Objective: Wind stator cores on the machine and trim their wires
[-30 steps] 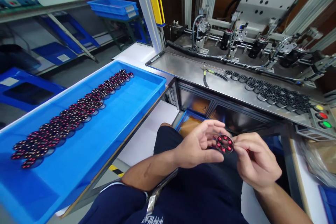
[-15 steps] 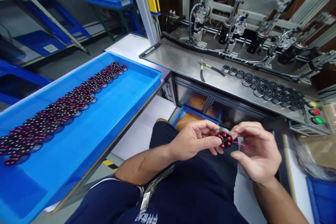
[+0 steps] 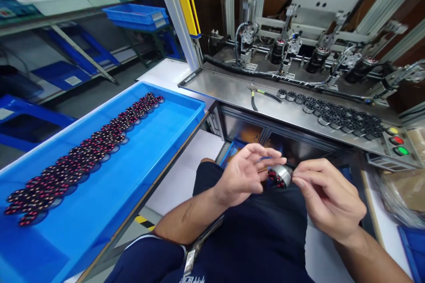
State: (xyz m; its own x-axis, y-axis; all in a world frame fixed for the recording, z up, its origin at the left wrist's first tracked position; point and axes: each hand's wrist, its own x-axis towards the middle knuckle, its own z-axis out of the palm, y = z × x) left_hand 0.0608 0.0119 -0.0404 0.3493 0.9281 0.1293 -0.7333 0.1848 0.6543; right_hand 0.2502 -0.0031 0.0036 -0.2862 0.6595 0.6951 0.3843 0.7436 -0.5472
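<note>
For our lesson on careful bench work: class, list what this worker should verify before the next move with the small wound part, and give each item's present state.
1. Wound part held by fingers of left hand and right hand: ok.
2. Part held over the lap, apart from the steel shelf: ok.
3. Its windings undamaged: cannot tell, too small.
4. Blue tray has bare floor beside its rows of parts: ok.
5. Pliers lying flat on the shelf, away from both hands: ok.

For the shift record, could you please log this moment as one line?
left hand: open, beside motor stator | right hand: pinching it | blue tray: rows of stators
</note>
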